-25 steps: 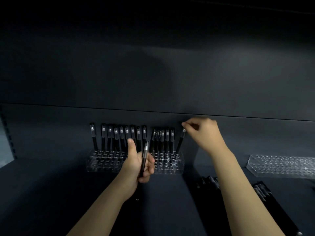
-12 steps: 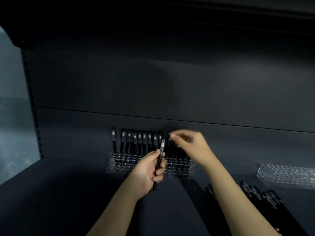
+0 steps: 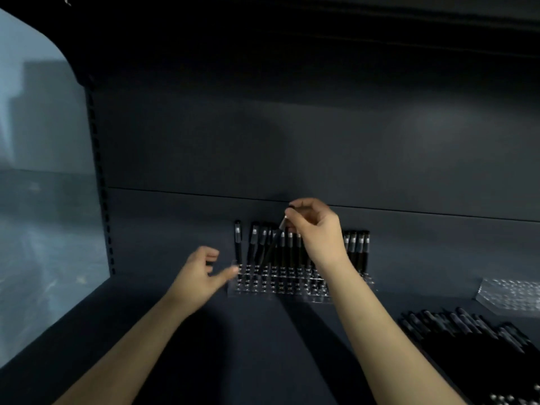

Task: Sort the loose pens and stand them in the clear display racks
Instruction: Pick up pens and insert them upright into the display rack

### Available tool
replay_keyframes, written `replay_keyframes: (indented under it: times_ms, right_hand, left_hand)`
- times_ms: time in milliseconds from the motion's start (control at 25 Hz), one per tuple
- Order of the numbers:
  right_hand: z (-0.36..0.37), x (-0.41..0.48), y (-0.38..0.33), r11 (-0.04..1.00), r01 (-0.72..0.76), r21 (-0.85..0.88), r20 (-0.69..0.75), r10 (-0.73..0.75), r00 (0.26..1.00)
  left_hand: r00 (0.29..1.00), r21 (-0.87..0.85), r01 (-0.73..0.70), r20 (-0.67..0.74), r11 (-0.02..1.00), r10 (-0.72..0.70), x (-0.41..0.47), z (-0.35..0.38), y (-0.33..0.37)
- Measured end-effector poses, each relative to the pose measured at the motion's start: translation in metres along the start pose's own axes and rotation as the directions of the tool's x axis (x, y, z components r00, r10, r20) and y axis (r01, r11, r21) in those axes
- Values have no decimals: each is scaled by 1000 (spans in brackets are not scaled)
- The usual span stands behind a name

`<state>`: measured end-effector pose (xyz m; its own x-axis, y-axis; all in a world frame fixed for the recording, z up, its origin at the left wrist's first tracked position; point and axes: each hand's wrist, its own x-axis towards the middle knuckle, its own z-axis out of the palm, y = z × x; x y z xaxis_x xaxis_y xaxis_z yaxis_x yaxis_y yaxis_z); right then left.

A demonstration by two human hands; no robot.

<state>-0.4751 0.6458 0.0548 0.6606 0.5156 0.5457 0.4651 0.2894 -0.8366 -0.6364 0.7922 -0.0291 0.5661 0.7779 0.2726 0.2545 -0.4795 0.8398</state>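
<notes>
Since half a second ago the pen has passed from my left hand to my right hand, whose grip now pinches its cap end. It hangs tilted over the back row of the clear rack near the shelf's rear edge. My left grip is empty, fingers slack, at the rack's left end. Seating the pen appears next, and loose pens remain by the front right.

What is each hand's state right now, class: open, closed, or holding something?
Left hand: open, holding nothing.
Right hand: pinching a pen over the clear rack.
</notes>
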Motion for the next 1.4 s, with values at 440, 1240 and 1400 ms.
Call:
replay_keyframes:
  times_ms: [440,1240,1400]
  right_hand:
    - [60,7,6,927,143,-346,-65,-176,982]
    - [91,-1,24,689,232,-687,155,-172,973]
    - [87,2,19,699,171,-694,154,-88,984]
  left_hand:
    - [949,-27,-76,304,997,81,24,15,-37]
    - [928,-82,-33,368,996,61,22,4,-37]
    - [915,-90,-23,399,996,58,24,-1,-42]
